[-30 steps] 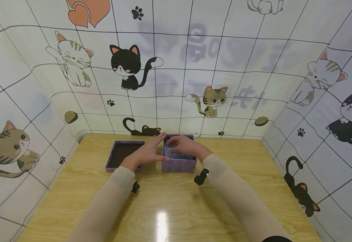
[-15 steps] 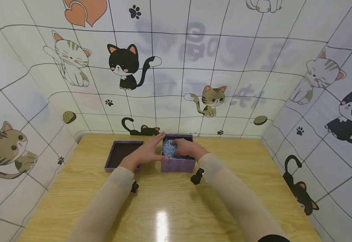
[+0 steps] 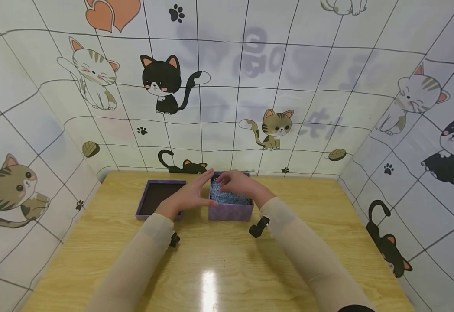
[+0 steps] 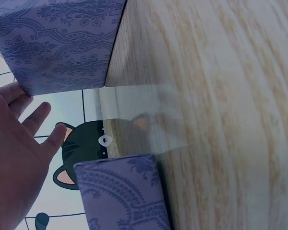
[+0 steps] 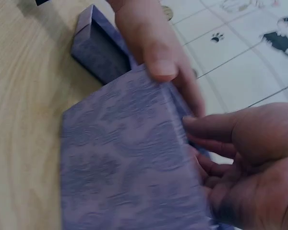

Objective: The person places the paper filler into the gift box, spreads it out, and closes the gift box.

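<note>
A purple patterned box (image 3: pixel 230 212), its top off, stands near the back of the table. Blue shredded filler (image 3: pixel 231 198) lies inside it. My left hand (image 3: pixel 186 197) rests against the box's left side, fingers straight and spread; its thumb touches the near-left corner. In the left wrist view those fingers (image 4: pixel 36 120) meet the patterned box wall (image 4: pixel 62 48). Over the opening is my right hand (image 3: pixel 240 184), fingers bent downward above the filler. In the right wrist view the right hand (image 5: pixel 259 167) has curled fingers partly behind the box wall; whether they hold anything is hidden.
The box's lid (image 3: pixel 158 199), dark inside, lies upside down to the left, behind the left wrist. A cat-printed cloth wall (image 3: pixel 219 104) rises behind and on both sides of the wooden table (image 3: pixel 211 260).
My right hand dips into the filler, then rises slightly toward the far side of the opening. More filler shows in front of it now. The left hand stays at the box.
</note>
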Motion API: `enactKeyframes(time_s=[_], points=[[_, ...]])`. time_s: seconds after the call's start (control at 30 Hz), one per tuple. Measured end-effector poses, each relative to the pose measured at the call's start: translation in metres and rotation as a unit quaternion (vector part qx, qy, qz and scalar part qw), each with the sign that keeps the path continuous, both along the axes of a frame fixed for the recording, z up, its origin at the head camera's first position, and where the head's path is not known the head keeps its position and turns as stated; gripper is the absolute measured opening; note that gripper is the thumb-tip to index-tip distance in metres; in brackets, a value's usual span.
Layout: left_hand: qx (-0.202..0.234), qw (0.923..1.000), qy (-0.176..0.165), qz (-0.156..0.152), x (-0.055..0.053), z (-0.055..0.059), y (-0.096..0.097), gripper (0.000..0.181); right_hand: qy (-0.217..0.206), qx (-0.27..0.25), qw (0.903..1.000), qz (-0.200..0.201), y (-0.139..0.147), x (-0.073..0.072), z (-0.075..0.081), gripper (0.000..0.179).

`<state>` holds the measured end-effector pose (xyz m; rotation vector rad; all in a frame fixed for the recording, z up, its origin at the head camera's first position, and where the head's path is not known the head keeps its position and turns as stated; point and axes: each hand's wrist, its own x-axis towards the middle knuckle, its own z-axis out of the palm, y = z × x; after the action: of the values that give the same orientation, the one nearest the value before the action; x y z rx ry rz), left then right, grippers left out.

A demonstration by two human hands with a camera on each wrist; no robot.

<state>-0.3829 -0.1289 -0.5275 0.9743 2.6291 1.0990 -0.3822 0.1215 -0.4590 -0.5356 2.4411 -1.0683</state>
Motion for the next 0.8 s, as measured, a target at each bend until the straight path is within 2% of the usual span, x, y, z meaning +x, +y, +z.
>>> enactKeyframes(time_s=[0.13,0.23,0.3,0.4,0.5,0.67,0.8], points=[[-0.005,1.0000,0.002,-0.003,-0.002,-0.001,0.000,0.122,-0.049,-0.021,0.9985,0.006,-0.003,-0.007,-0.019,0.042],[-0.006,1.0000,0.002,0.000,-0.002,-0.002,-0.001,0.121,-0.045,0.000,0.9989,0.011,-0.006,-0.009,-0.030,0.045],[-0.006,1.0000,0.001,0.002,-0.002,-0.001,-0.001,0.121,-0.036,0.018,0.9990,0.018,-0.009,-0.009,-0.031,0.046],[-0.007,1.0000,-0.002,0.002,-0.002,-0.001,-0.001,0.122,-0.016,0.039,0.9986,0.031,-0.010,-0.008,-0.028,0.046],[-0.005,0.9999,-0.009,-0.004,-0.003,-0.002,-0.001,0.122,0.000,0.035,0.9989,0.031,-0.007,-0.004,-0.020,0.045],[0.013,0.9994,-0.033,-0.004,-0.001,-0.003,-0.001,0.120,-0.004,-0.031,0.9995,-0.006,0.004,0.006,-0.003,0.043],[0.061,0.9965,-0.050,0.027,0.005,0.001,-0.008,0.108,0.014,-0.094,0.9948,-0.037,0.006,0.017,0.004,0.041]])
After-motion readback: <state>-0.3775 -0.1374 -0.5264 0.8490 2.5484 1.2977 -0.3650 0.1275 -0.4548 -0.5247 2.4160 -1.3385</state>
